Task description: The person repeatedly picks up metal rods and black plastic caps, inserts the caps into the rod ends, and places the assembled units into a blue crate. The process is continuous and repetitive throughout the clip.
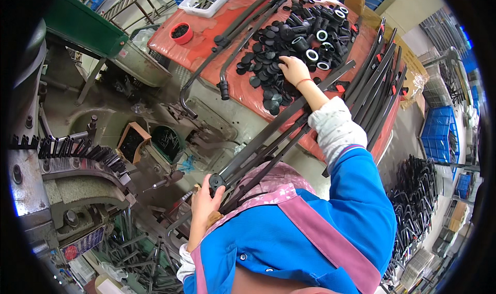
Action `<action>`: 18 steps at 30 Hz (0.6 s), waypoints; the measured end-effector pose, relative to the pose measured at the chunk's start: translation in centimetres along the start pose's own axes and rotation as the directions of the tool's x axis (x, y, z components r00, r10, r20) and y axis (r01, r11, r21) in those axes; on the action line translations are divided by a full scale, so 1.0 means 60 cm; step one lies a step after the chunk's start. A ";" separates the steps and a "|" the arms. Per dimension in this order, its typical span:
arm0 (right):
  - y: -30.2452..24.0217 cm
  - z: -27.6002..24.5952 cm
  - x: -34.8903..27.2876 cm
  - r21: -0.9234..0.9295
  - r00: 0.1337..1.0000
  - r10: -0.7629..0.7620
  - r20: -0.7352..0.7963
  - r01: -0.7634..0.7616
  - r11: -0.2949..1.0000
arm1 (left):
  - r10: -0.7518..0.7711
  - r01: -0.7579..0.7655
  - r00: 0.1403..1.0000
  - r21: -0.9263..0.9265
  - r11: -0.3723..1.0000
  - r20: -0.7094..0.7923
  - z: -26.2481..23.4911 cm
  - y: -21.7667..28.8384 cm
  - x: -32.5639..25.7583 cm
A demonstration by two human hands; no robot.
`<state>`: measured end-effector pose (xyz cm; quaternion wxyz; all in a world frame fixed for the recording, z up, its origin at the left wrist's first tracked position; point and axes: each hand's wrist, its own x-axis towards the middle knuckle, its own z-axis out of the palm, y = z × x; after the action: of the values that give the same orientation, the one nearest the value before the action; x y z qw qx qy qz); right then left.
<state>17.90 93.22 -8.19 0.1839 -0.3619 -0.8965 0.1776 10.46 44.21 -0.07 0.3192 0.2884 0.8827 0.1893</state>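
Upper centre, right hand [293, 68] rests fingers-down, loosely curled, on the black round caps [268, 77] heaped on the red tabletop [206, 30]; lower centre, left hand [205, 201] grips black tubes [268, 131].

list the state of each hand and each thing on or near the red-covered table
left hand: closed around the capped end of the long black metal tubes
right hand: reaching into the pile of round black plastic caps, fingers down
long black metal tubes: slanted across the red-covered table
small red bowl: upright, holds dark bits
white plastic tray: upright, filled with dark parts
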 end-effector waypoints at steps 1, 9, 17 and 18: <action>-0.003 0.008 0.007 -0.031 0.998 0.024 0.058 -0.022 0.999 | -0.009 0.009 1.000 0.002 1.000 0.005 0.001 0.000 0.000; -0.008 0.012 0.024 -0.199 0.964 0.046 0.261 0.008 0.980 | -0.062 0.059 0.997 0.049 0.997 0.050 -0.011 0.015 0.000; -0.002 -0.002 0.021 -0.019 0.988 -0.003 0.157 0.006 1.000 | -0.038 0.036 0.998 0.048 0.998 0.050 -0.013 0.012 0.009; 0.005 0.005 0.014 0.041 0.993 -0.008 0.116 0.003 0.999 | -0.009 0.008 1.000 0.021 1.000 0.022 -0.012 0.009 0.004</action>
<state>17.39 93.96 -8.45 0.1390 -0.3446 -0.9029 0.2161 10.03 44.68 0.62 0.3267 0.2902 0.8822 0.1754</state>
